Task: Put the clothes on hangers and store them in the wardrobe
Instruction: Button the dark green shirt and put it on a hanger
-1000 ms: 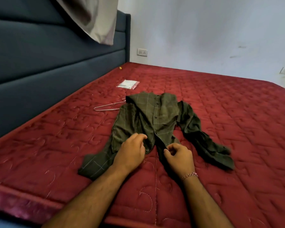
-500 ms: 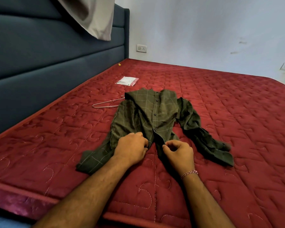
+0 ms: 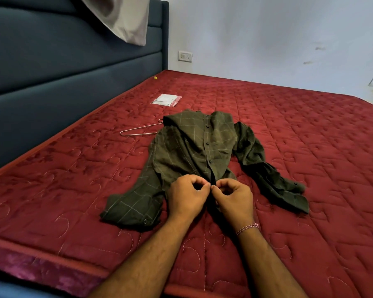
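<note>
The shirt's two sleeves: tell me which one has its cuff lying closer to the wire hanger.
The left sleeve, spread toward the headboard side, on the same side as the wire hanger. The right sleeve trails off the shirt's far side, away from the hanger.

Quilted red mattress (image 3: pixel 288 147) filling most of the view, with a purple patterned band along its near edge. Dark blue padded headboard (image 3: pixel 63 78) on the left, a pale cloth (image 3: pixel 125 18) hanging over its top. Plain whitish wall (image 3: pixel 267 39) beyond, slightly scuffed, carrying a white switch socket (image 3: pixel 185 56) near the corner.
</note>
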The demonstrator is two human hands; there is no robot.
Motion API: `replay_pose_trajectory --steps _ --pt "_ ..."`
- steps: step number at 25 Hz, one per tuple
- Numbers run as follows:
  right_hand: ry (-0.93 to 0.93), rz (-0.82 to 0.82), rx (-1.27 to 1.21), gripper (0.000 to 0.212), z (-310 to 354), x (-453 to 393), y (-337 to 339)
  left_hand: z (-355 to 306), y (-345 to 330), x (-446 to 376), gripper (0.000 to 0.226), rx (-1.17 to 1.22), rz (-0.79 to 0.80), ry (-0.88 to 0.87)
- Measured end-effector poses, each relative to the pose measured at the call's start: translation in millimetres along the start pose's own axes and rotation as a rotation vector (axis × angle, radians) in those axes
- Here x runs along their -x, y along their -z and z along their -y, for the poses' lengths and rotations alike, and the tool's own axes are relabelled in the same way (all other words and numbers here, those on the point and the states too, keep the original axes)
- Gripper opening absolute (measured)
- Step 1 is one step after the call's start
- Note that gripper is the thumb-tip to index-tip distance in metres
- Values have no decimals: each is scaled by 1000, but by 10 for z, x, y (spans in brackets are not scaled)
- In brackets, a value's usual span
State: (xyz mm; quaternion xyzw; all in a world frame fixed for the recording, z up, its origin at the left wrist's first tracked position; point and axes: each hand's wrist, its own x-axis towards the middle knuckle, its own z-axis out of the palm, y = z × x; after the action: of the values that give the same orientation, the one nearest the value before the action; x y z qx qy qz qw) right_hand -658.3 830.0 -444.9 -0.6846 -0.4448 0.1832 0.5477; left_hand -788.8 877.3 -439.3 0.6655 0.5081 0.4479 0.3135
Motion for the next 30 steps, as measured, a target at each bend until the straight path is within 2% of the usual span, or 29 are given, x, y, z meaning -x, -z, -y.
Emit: replay_pose_trajectory --steps 8,12,16,21,25,30 --pt "12 1 -46 11 19 16 22 0 35 2 15 187 120 -9" --pt "60 22 -47 7 0 14 32 25 58 -29 7 253 158 74" --pt "84 -2 -40 11 -2 12 37 43 36 -39 5 262 126 62" --pt "146 -93 -4 21 52 42 37 76 5 -56 9 108 -186 40" --pt "218 -69 43 23 68 63 4 34 -1 -8 9 101 -121 -8" --pt "205 -62 63 17 50 44 2 20 1 5 16 149 -49 -49"
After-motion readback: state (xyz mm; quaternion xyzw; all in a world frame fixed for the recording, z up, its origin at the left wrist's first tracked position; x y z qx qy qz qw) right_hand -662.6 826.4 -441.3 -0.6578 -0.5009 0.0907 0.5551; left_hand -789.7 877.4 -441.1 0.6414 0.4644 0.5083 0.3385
